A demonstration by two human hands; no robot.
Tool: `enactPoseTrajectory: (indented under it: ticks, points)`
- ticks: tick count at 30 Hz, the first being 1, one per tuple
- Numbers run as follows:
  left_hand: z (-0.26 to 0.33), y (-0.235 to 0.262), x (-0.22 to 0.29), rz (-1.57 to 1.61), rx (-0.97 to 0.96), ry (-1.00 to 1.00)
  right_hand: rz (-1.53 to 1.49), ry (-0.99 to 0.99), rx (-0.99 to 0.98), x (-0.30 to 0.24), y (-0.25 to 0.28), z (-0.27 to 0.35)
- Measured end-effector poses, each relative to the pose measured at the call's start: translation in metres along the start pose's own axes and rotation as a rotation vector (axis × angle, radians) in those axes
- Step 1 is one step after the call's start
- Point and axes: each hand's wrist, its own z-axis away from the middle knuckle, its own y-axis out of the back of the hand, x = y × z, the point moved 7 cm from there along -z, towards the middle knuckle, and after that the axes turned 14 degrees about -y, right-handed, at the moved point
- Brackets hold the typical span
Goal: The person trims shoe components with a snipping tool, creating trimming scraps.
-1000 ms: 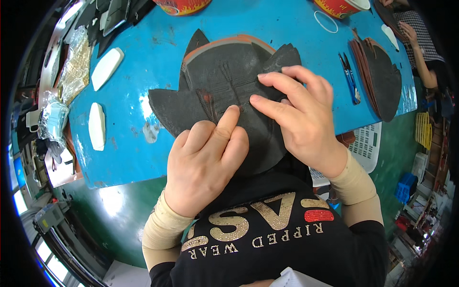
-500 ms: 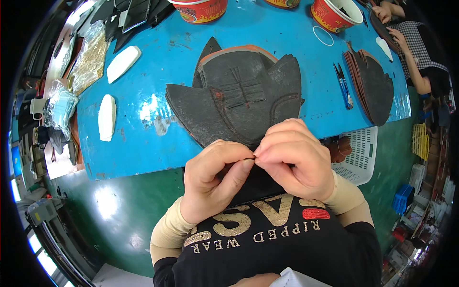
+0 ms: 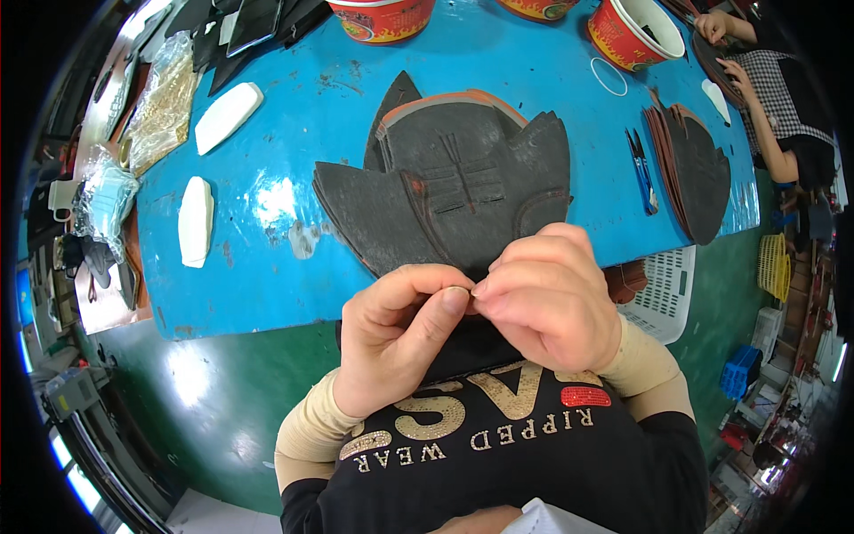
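Left hand (image 3: 396, 343): hovering at the near edge of the blue counter (image 3: 285, 222), thumb and forefinger pinching together against the fingertips of the right hand. What lies between them is too small to tell.

Right hand (image 3: 551, 298): curling beside the left, fingertips closing together at the same pinch point, knuckles overlapping the near edge of the dark pieces.

Stack of dark grey, petal-shaped leather shoe-upper pieces (image 3: 454, 187): lying flat on the counter just beyond both hands, fanning outward, with an orange-brown edge showing along the top. The right hand is covering its nearest tip; whether the pinch is catching that tip cannot be told.

2nd stack of dark, brown-edged leather pieces (image 3: 689, 169): resting on the counter to the right, well apart from the hands.

Blue-handled snips (image 3: 642, 165): lying between the 2 stacks.

2 white oblong blocks (image 3: 196, 221): sitting on the left part of the counter, 1 nearer, 1 farther.

3 red paper bowls with yellow flame-like print (image 3: 636, 36): standing along the far edge.

White ring (image 3: 608, 76): lying flat beside the rightmost bowl.

Clear crinkled plastic bags (image 3: 160, 107): bunching at the far left edge.

White perforated plastic basket (image 3: 663, 298): sitting below the counter at the right.

Another person's hand (image 3: 738, 76): working at the far right corner.
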Motion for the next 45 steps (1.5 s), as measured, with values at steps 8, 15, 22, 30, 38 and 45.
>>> enactPoseTrajectory:
  ticks: [8,15,22,30,38,45]
  points:
    - [-0.009,0.013,0.002,-0.141,0.066,0.066,-0.133,-0.528,0.155,0.058,0.014,-0.022]
    - [-0.015,0.017,0.006,0.041,0.140,0.016,-0.061,-0.298,-0.013,0.031,0.005,-0.037]
    - [-0.016,0.018,-0.002,0.312,0.197,-0.045,-0.128,-0.089,0.100,0.004,-0.006,-0.039]
    - [-0.016,0.018,-0.017,0.672,0.246,0.053,-0.075,-0.044,-0.030,0.003,-0.018,-0.046]
    - [-0.021,0.062,0.037,-0.407,0.225,-0.364,0.024,-0.301,0.317,0.072,0.074,-0.079]
    - [-0.028,0.117,0.044,-1.458,0.196,-0.496,0.575,-0.406,0.075,0.199,0.140,-0.167]
